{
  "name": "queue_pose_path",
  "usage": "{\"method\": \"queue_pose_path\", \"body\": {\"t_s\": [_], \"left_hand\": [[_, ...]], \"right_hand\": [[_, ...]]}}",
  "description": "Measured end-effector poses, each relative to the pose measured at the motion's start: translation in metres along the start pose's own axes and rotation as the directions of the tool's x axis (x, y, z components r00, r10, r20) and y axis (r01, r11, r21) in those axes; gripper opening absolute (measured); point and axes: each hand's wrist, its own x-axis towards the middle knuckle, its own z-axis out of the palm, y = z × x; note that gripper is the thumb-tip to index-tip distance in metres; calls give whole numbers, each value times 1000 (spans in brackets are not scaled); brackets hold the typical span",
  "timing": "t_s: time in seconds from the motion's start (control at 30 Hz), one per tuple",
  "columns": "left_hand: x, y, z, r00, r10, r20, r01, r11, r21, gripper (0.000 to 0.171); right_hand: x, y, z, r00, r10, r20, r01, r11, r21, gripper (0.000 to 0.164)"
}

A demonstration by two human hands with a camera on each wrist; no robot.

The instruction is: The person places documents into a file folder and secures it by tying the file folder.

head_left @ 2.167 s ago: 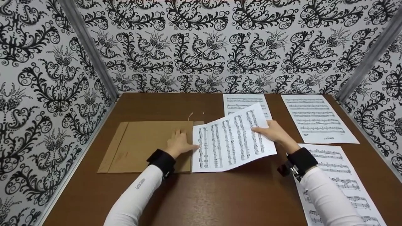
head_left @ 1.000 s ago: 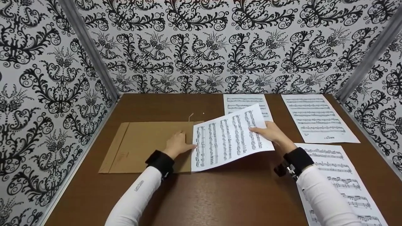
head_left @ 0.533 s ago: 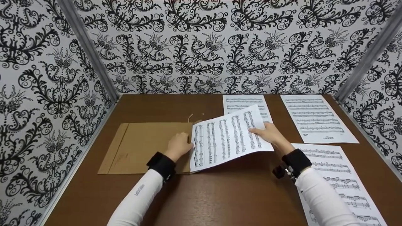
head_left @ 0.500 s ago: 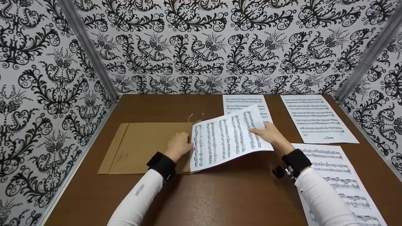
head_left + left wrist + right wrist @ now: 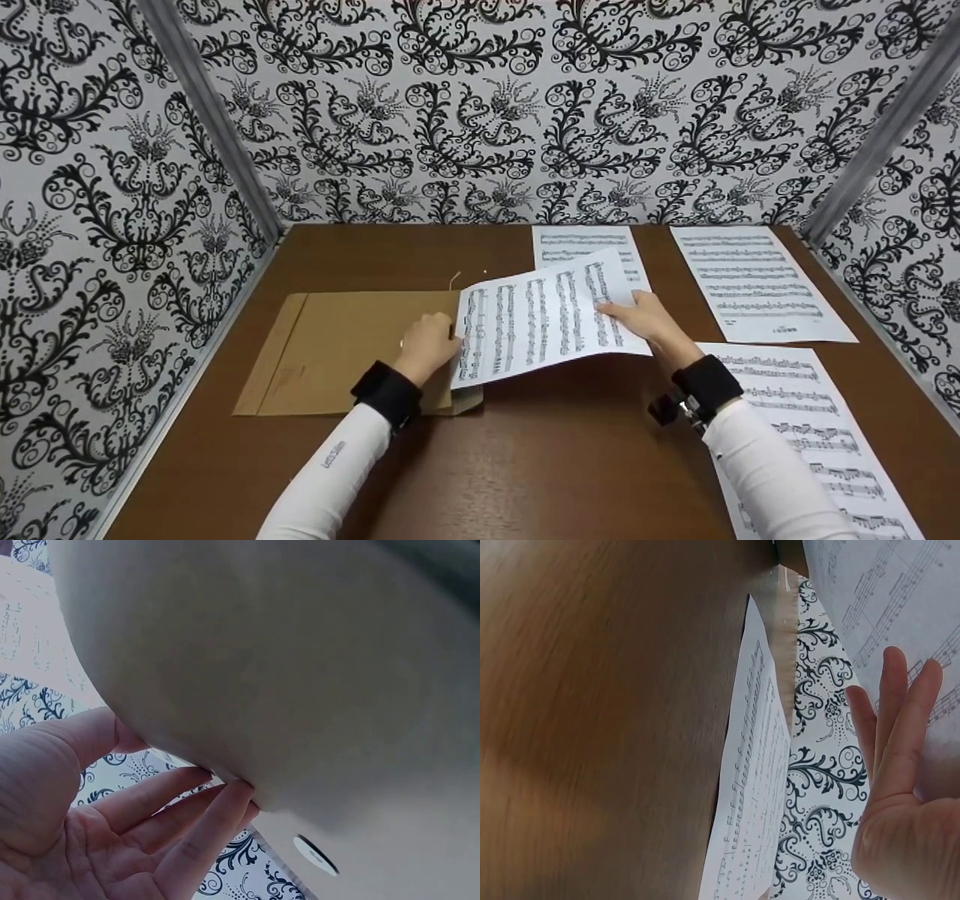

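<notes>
A brown kraft envelope (image 5: 360, 330) lies flat on the left of the brown table. My left hand (image 5: 428, 346) pinches its right edge; in the left wrist view the thumb and fingertips of this hand (image 5: 142, 817) meet at the bulging brown paper. My right hand (image 5: 643, 321) holds a sheet of music (image 5: 551, 322) by its right side, thumb on top and fingers underneath. The sheet slopes down to the left, its left edge by the envelope's mouth and my left thumb. In the right wrist view the fingers (image 5: 900, 720) spread under the raised sheet (image 5: 885, 607).
One music sheet (image 5: 585, 238) lies behind the held one, partly covered. Two more, a far-right sheet (image 5: 761, 281) and a near-right sheet (image 5: 814, 420) under my right forearm, lie on the table (image 5: 540, 465). A thin string (image 5: 454, 280) sticks out behind the envelope. Patterned walls (image 5: 480, 112) enclose the table.
My left fingers, earlier spread on the envelope, have curled round its right edge. The sheet's near left corner has risen and moved away from me, baring the envelope's flap at the near corner.
</notes>
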Motion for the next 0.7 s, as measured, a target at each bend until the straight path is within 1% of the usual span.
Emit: {"method": "queue_pose_path", "body": {"t_s": [0.13,0.27,0.37,0.47,0.7], "left_hand": [[0,0,0,1000,2,-22,-2,1000,-5,16],[-1,1,1,999,7,-40,-7,1000,-4,15],[-1,1,2,999,-2,-44,2,1000,2,14],[-1,2,4,999,-8,-50,8,1000,16,13],[-2,2,8,993,27,-113,-26,1000,15,13]], "right_hand": [[-1,1,2,1000,-10,18,10,1000,-1,45],[-4,1,6,1000,6,21,-7,998,58,47],[-6,0,9,1000,-1,20,-1,997,81,46],[-8,0,12,1000,-18,23,16,996,83,44],[-9,3,20,999,-43,22,40,992,121,41]]}}
